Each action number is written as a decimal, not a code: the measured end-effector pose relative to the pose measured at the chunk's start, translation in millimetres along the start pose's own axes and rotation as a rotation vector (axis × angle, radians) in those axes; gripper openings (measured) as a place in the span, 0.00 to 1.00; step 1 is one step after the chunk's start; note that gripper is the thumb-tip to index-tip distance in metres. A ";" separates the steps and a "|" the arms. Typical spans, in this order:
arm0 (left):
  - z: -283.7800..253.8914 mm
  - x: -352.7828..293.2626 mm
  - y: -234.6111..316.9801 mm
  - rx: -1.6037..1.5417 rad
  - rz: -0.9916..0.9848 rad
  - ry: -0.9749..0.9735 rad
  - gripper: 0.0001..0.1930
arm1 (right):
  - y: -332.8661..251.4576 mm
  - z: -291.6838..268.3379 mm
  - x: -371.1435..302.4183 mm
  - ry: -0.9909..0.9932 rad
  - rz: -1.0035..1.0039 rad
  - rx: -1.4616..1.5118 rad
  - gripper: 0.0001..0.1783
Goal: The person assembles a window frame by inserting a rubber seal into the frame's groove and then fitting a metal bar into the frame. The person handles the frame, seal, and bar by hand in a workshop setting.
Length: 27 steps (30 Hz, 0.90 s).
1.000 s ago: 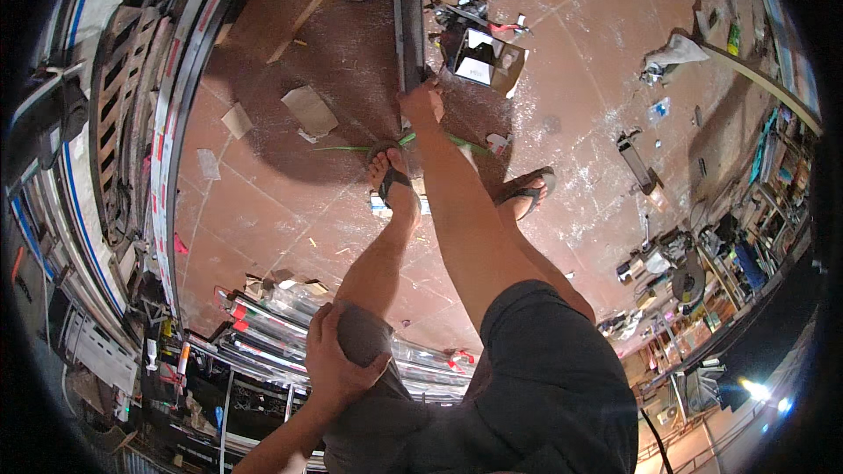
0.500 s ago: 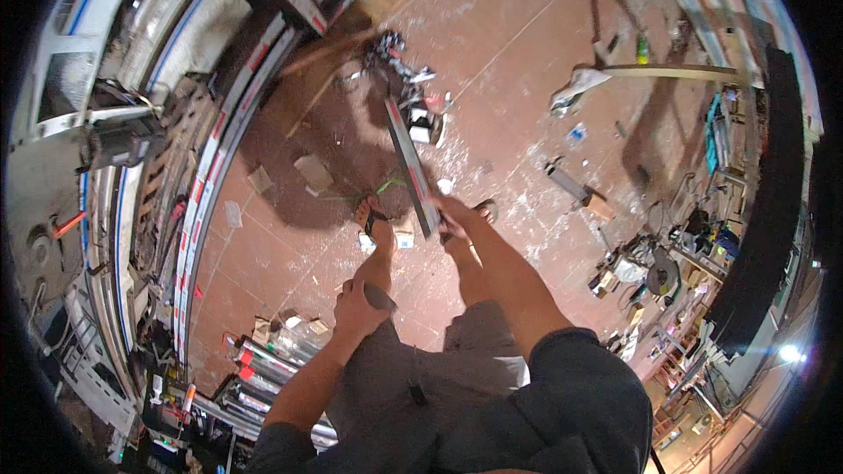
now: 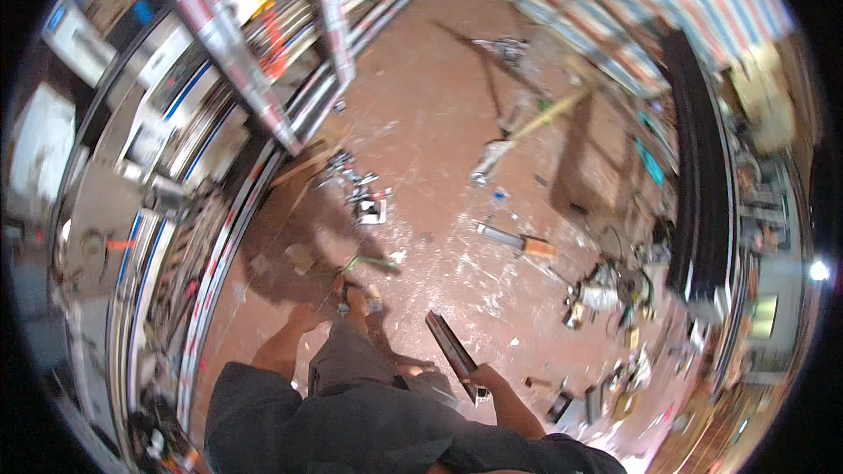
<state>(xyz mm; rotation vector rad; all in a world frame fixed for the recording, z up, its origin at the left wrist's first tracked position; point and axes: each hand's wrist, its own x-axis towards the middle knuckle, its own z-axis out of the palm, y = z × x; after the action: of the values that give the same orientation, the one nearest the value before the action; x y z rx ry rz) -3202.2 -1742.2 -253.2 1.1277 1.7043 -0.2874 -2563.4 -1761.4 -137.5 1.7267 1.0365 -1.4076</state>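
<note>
Floor (image 3: 413, 123): reddish-brown, spreading around and ahead of the metal bar (image 3: 450, 347), showing pale dusty patches and scattered scraps.
Striped sheet (image 3: 702, 9): forming the background far ahead and to the right of the metal bar.
Metal bar: slanting in front of the person, its far end pointing ahead and a little left; whether it is touching the floor, I cannot tell.
Right hand (image 3: 486, 377): its grip is wrapping around the metal bar close to the near end.
Left hand (image 3: 309, 319): staying out of contact with the metal bar, well to its left, near the person's leg; it is showing blurred, so I cannot tell whether its grip is open or closed.
Green strip (image 3: 373, 262): lying on the floor, ahead and left of the metal bar.
White box (image 3: 372, 212): sitting among dark clutter, farther ahead and left of the metal bar.
Grey channel (image 3: 499, 234): lying ahead and right of the metal bar, with a brown block (image 3: 539, 248) resting at its right end.
Wooden pole (image 3: 551, 114): slanting well ahead and right of the metal bar.
Black stack (image 3: 702, 175): stretching lengthwise, far right of the metal bar.
Long bars (image 3: 195, 325): running along the left side, well apart from the metal bar.
Lamp (image 3: 818, 270): shining far right of the metal bar.
</note>
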 end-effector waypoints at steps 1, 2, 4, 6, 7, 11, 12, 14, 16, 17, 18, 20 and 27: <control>-15.0 -2.1 -8.6 0.091 0.059 0.108 0.39 | 25.8 29.7 -10.3 0.043 0.018 0.005 0.57; -28.6 -10.1 10.4 0.148 0.131 0.225 0.41 | 49.6 52.9 -17.4 0.100 0.043 -0.012 0.59; -36.8 -38.8 33.3 0.511 0.156 0.131 0.31 | 141.4 109.7 -14.1 0.291 0.032 0.045 0.54; -43.7 -72.7 70.0 0.376 -0.038 0.215 0.30 | 176.0 134.4 -22.4 0.099 0.015 0.160 0.55; -37.6 -89.0 96.3 0.257 -0.094 0.311 0.31 | 189.5 168.8 -38.2 0.256 0.126 0.405 0.55; 58.7 -115.1 235.2 0.320 0.081 0.312 0.31 | 312.3 275.6 -101.2 0.218 0.044 0.961 0.45; 79.7 -113.2 261.4 0.446 0.154 0.267 0.31 | 325.2 290.2 -112.7 0.187 -0.041 1.197 0.43; 139.0 -113.1 334.8 0.584 0.337 0.137 0.32 | 358.6 318.8 -142.5 0.144 -0.068 1.560 0.40; 209.5 -131.5 422.2 0.581 0.478 -0.088 0.30 | 391.0 353.7 -172.2 0.108 -0.193 1.875 0.33; 241.1 -135.9 457.1 0.611 0.602 -0.097 0.30 | 400.6 364.7 -182.2 0.093 -0.266 2.012 0.30; 278.6 -145.9 494.3 0.657 0.722 -0.101 0.31 | 416.3 377.6 -195.4 0.138 -0.339 2.103 0.32; 351.3 -169.1 575.0 0.744 0.955 -0.160 0.34 | 441.2 409.2 -214.8 0.231 -0.476 2.277 0.36; 519.8 -240.7 754.6 0.635 1.184 -0.408 0.33 | 550.2 374.0 -287.3 0.507 -1.073 2.366 0.67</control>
<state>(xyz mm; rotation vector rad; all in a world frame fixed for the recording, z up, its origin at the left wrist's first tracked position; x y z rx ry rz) -2280.1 -1809.9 -46.8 2.1519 0.3822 -0.2638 -2271.3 -2387.7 81.1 3.1079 -0.3757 -3.7995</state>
